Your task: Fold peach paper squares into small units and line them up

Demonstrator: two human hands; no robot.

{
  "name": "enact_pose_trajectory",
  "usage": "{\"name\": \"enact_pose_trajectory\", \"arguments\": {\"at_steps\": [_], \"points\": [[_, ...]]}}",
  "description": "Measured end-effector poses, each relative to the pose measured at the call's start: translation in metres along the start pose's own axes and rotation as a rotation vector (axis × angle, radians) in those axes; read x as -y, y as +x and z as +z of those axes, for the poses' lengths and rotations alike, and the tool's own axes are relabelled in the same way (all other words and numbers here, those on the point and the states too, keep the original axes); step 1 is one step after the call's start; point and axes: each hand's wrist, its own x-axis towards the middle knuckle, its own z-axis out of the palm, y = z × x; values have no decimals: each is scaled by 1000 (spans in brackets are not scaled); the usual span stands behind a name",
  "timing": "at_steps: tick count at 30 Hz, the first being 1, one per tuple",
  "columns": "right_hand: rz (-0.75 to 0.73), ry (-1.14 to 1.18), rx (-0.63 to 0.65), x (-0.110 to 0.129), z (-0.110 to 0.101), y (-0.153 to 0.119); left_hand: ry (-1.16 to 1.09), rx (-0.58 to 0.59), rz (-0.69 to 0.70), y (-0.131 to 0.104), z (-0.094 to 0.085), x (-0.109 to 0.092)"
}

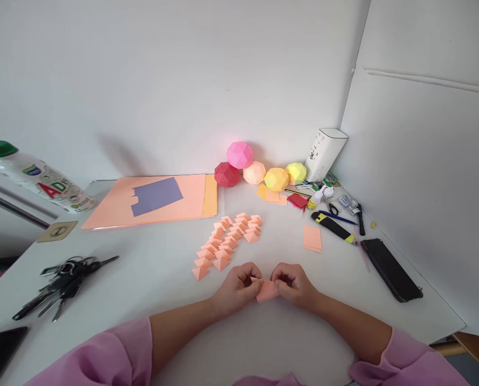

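Between my hands is a small peach paper piece (267,291), partly folded and held just above the white table. My left hand (241,284) pinches its left corner, thumb on top. At its right corner, my right hand (295,284) pinches the paper the same way. Just beyond my left hand, several folded peach paper units (222,254) stand in slanting rows like little pyramids. A small stack of flat peach paper squares (312,238) lies beyond my right hand. The fingers hide the ends of the held piece.
Faceted paper balls (240,155) sit by the wall. At right lie a utility knife (333,228), a glue bottle (315,199) and a black phone-like case (391,269). Keys (64,281), a white bottle (42,179) and large paper sheets (106,206) occupy the left.
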Motion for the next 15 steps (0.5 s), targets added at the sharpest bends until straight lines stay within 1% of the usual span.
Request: {"name": "enact_pose_trajectory", "arguments": {"at_steps": [3, 5, 7, 11, 15], "points": [[42, 130, 9, 2, -6, -1, -34, -41, -19, 0, -3, -2], [59, 180, 1, 3, -8, -1, -37, -47, -27, 0, -4, -3], [42, 151, 19, 3, -8, 0, -25, -36, -20, 0, -4, -3], [-49, -17, 97, -1, -5, 1, -17, 9, -6, 1, -1, 0], [-64, -54, 104, -5, -3, 1, 4, 49, 9, 1, 0, 3]]}}
